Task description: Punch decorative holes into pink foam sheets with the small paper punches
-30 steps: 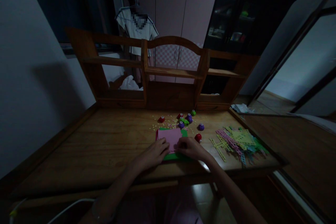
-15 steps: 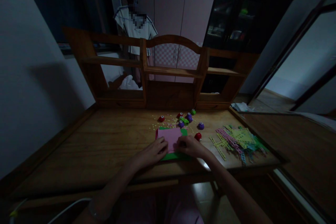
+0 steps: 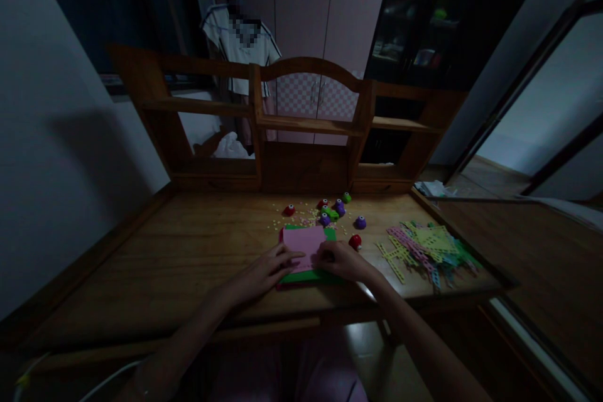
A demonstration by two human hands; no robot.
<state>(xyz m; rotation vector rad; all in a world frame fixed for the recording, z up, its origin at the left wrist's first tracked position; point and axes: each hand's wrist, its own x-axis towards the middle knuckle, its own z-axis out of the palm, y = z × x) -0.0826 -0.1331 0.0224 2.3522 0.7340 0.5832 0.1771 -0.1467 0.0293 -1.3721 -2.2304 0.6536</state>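
A pink sheet of paper (image 3: 304, 240) lies on top of green paper (image 3: 330, 234), with a red edge showing at the left and below. My left hand (image 3: 271, 267) rests at the left side of the pink sheet, its index finger stretched out over it and the other fingers partly bent. On the sheet's right part is my right hand (image 3: 340, 259), fingers curled in and pressed together; what they pinch is hidden. Closest to it stands a red craft punch (image 3: 355, 242). Behind the sheets are several more small punches in red, purple (image 3: 360, 222) and green.
Tiny paper cut-outs (image 3: 308, 212) are scattered around the punches. At the right of the wooden desk (image 3: 188, 251) lies a pile of coloured paper strips with punched holes (image 3: 428, 248). A wooden shelf unit (image 3: 306, 163) rises along the desk's back edge.
My left hand has shifted slightly left and its index finger has straightened out over the pink sheet. My right hand stays almost in place.
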